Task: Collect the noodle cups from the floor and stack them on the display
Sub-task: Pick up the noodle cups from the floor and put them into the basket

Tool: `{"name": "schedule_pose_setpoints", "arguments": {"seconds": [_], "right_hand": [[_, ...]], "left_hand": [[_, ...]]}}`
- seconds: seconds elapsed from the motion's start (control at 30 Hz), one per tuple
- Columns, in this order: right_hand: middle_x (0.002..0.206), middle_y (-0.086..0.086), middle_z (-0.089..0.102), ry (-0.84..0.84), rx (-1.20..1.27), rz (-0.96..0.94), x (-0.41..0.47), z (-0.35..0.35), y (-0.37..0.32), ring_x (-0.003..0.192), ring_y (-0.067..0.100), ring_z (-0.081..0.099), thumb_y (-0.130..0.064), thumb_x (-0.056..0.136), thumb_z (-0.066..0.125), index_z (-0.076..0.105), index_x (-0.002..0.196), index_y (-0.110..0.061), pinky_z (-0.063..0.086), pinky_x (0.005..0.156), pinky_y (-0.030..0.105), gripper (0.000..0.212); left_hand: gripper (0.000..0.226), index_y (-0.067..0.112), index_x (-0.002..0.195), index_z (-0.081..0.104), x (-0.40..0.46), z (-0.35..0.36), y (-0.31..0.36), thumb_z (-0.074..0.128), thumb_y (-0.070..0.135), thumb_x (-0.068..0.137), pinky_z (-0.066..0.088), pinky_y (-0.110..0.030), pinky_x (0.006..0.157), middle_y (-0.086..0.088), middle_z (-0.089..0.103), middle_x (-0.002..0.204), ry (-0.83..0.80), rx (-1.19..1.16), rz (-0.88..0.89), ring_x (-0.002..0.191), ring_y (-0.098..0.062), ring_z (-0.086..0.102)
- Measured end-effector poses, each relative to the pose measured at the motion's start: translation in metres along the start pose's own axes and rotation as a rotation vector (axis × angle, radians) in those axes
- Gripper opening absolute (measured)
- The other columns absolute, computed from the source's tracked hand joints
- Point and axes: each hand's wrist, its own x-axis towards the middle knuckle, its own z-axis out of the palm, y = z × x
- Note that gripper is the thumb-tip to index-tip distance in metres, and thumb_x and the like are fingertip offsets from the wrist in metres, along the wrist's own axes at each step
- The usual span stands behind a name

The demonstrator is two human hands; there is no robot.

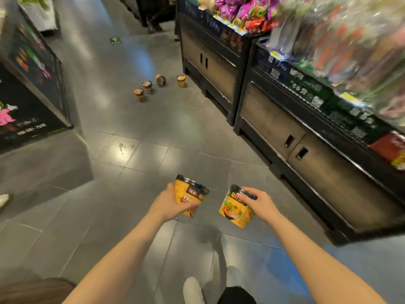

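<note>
**Two noodle cups in hand, four more on the aisle floor**

Nearest the camera, a white shoe (192, 290) and a dark trouser leg show at the bottom edge, with both bare forearms reaching forward above them. The left hand (169, 204) grips a yellow noodle cup (190, 194) from its side; the fingers curl round the cup's wall, and the cup tilts with its dark lid rim up and away from the person. The right hand (259, 204) holds a second yellow cup (233, 210) from above, fingers curled over its dark lid and thumb on the rim; this cup tilts too, its printed side facing the camera. The two held cups are near each other but apart, both over the grey tiled floor (135, 154).

Farther down the aisle, four more noodle cups stand on the floor in a loose row: one at the left (139, 94), one just beside it (147, 86), a third (161, 79) that leans over, and a fourth (181, 81) nearest the base of the display (210, 69). The display is a dark shelving unit with cabinet doors below, running along the right side; packaged goods, blurred, fill its top. A small green wrapper (115, 40) lies on the floor well beyond the cups. A black printed panel (32, 69) lines the left side.
</note>
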Motion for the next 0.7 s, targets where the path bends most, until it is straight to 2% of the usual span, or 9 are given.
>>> {"name": "schedule_pose_setpoints", "arguments": {"seconds": [0.1, 0.23, 0.37, 0.5, 0.6, 0.7], "right_hand": [[0.099, -0.002, 0.072, 0.038, 0.014, 0.035, -0.036, -0.027, 0.036, 0.092, 0.013, 0.068, -0.036, 0.084, 0.073, 0.069, 0.108, -0.030, 0.047, 0.068, 0.018, 0.025], [0.099, -0.005, 0.072, 0.106, 0.016, 0.053, -0.090, -0.073, 0.087, 0.089, 0.004, 0.066, -0.035, 0.084, 0.073, 0.070, 0.109, -0.027, 0.044, 0.064, 0.008, 0.026], [0.100, -0.006, 0.072, 0.169, 0.038, 0.104, -0.149, -0.129, 0.149, 0.094, 0.009, 0.066, -0.038, 0.082, 0.075, 0.071, 0.110, -0.027, 0.049, 0.076, 0.021, 0.030], [0.103, -0.006, 0.071, 0.227, 0.059, 0.159, -0.208, -0.179, 0.211, 0.097, 0.013, 0.066, -0.053, 0.074, 0.074, 0.070, 0.107, -0.030, 0.055, 0.087, 0.036, 0.041], [0.105, 0.000, 0.069, 0.241, 0.065, 0.198, -0.253, -0.202, 0.244, 0.098, 0.017, 0.065, -0.039, 0.084, 0.073, 0.065, 0.104, -0.032, 0.054, 0.090, 0.042, 0.023], [0.108, 0.007, 0.068, 0.282, 0.105, 0.229, -0.297, -0.218, 0.267, 0.097, 0.020, 0.064, -0.030, 0.086, 0.072, 0.064, 0.104, -0.027, 0.053, 0.090, 0.040, 0.020]], "left_hand": [[0.085, 0.020, 0.122, 0.035, -0.023, 0.037, 0.024, 0.078, 0.066, 0.065, 0.051, -0.031, 0.078, 0.002, 0.059, 0.109, -0.035, 0.026, 0.048, 0.095, -0.017, 0.059], [0.094, 0.019, 0.124, 0.034, -0.059, 0.095, 0.067, 0.075, 0.073, 0.059, 0.053, -0.036, 0.081, 0.002, 0.060, 0.111, -0.089, 0.066, 0.101, 0.095, -0.019, 0.061], [0.102, 0.023, 0.118, 0.034, -0.098, 0.167, 0.118, 0.063, 0.087, 0.043, 0.055, -0.040, 0.080, 0.004, 0.062, 0.105, -0.162, 0.072, 0.140, 0.092, -0.017, 0.063], [0.093, 0.023, 0.115, 0.035, -0.140, 0.234, 0.157, 0.069, 0.081, 0.051, 0.056, -0.040, 0.079, 0.004, 0.062, 0.103, -0.221, 0.070, 0.195, 0.090, -0.016, 0.063], [0.085, 0.022, 0.115, 0.036, -0.175, 0.278, 0.173, 0.075, 0.073, 0.059, 0.055, -0.039, 0.079, 0.005, 0.061, 0.102, -0.246, 0.089, 0.214, 0.091, -0.016, 0.063], [0.083, 0.022, 0.113, 0.037, -0.205, 0.310, 0.182, 0.075, 0.073, 0.059, 0.054, -0.037, 0.077, 0.005, 0.062, 0.101, -0.284, 0.116, 0.244, 0.090, -0.017, 0.062]]}}
